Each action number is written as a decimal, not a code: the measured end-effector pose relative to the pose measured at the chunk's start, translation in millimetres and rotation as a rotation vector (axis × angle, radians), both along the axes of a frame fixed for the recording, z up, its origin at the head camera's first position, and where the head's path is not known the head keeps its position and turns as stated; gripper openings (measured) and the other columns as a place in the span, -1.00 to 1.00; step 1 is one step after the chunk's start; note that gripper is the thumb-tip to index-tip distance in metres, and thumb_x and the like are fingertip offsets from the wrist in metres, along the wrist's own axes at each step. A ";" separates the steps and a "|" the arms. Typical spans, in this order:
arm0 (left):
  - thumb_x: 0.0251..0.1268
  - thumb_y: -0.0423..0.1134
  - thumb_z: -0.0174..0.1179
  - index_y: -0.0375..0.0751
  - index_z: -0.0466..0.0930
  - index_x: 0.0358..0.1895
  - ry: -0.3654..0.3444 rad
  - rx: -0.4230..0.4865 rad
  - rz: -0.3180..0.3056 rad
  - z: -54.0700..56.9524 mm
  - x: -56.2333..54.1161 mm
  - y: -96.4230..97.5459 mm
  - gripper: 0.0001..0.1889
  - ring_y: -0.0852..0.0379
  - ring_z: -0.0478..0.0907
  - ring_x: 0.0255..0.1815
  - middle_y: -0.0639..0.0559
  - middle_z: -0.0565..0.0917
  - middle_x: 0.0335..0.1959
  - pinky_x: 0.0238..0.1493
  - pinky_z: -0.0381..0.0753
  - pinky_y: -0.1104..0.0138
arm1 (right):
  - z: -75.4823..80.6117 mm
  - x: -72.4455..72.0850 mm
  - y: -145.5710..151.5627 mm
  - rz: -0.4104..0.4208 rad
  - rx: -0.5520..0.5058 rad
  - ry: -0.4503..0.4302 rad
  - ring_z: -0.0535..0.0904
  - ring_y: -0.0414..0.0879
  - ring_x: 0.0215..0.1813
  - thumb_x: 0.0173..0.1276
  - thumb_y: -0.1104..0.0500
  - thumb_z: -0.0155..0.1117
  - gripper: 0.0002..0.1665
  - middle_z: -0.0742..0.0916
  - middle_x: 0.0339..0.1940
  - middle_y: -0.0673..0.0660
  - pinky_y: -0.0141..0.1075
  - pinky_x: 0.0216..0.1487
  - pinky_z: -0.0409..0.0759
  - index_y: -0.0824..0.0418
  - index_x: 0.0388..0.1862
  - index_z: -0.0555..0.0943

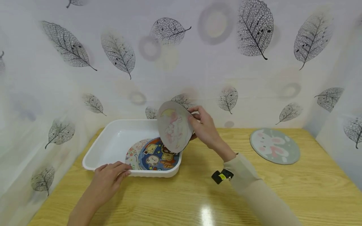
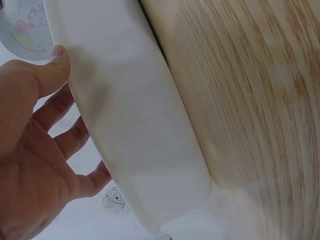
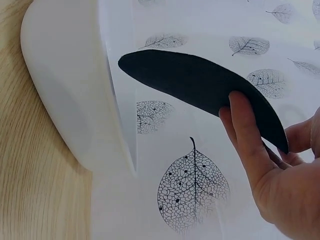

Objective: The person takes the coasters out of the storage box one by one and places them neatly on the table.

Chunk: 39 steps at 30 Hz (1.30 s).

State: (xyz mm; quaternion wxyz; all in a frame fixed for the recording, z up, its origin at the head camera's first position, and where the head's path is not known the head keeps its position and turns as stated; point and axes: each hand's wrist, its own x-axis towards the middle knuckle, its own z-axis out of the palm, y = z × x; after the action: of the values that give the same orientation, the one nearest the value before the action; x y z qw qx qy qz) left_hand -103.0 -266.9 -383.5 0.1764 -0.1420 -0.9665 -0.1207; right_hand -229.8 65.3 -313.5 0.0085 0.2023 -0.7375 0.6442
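Note:
My right hand (image 1: 205, 128) pinches a round mat (image 1: 173, 130) by its right edge and holds it tilted above the right end of a white plastic tray (image 1: 99, 144). The mat's face is pale grey with a pink figure and a yellow moon. Its black underside (image 3: 185, 77) bows slightly in the right wrist view. My left hand (image 1: 110, 179) grips the tray's near rim, with the thumb (image 2: 61, 60) at the outer wall and fingers over the edge. Inside the tray, a blue cartoon mat (image 1: 154, 160) overlaps a pink-and-white patterned mat (image 1: 133, 153).
A grey-green round mat with a white rabbit (image 1: 274, 146) lies flat at the right of the wooden table (image 1: 192, 194). White leaf-printed cloth (image 1: 198, 72) hangs behind the table and along both sides. My right wrist carries a small black device (image 1: 222, 176).

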 end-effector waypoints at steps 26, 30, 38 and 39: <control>0.21 -0.29 0.43 0.03 0.75 -0.19 0.111 -0.015 -0.040 -5.1 -4.3 -3.7 -0.85 0.04 0.75 -0.21 0.22 0.78 -0.27 -0.01 0.59 -0.21 | -2.7 1.5 48.0 -0.064 0.009 0.007 0.74 0.06 -0.27 0.65 0.18 -0.06 -0.64 0.67 0.15 0.43 0.06 -0.43 0.77 0.23 0.33 0.34; 0.20 -0.28 0.43 0.04 0.75 -0.20 0.117 -0.017 -0.043 -4.9 -4.6 -3.9 -0.86 0.04 0.75 -0.21 0.23 0.78 -0.28 -0.03 0.58 -0.19 | -4.1 0.4 54.1 -0.070 0.017 0.011 0.74 0.04 -0.29 0.66 0.17 -0.06 -0.65 0.67 0.15 0.43 0.03 -0.44 0.77 0.23 0.32 0.33; 0.17 -0.29 0.44 0.03 0.75 -0.21 0.143 -0.032 -0.052 -6.1 -5.0 -3.9 -0.85 0.05 0.75 -0.23 0.23 0.78 -0.29 -0.05 0.60 -0.18 | -4.7 3.0 61.2 -0.077 0.001 0.004 0.74 -0.03 -0.32 0.66 0.18 -0.07 -0.65 0.66 0.14 0.48 0.00 -0.44 0.77 0.27 0.32 0.32; 0.18 -0.29 0.44 0.03 0.75 -0.21 0.139 -0.030 -0.051 -6.0 -5.0 -3.7 -0.85 0.06 0.75 -0.22 0.22 0.78 -0.28 -0.05 0.60 -0.18 | -4.8 3.2 62.1 -0.079 -0.003 0.003 0.74 -0.04 -0.33 0.66 0.19 -0.07 -0.65 0.66 0.13 0.48 -0.01 -0.44 0.77 0.27 0.32 0.32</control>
State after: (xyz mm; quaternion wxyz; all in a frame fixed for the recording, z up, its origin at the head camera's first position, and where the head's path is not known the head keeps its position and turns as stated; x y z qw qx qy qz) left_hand -108.0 -270.7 -389.5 0.2380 -0.1773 -0.9496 -0.1005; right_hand -226.6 127.4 -318.4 0.0354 0.1739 -0.7441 0.6441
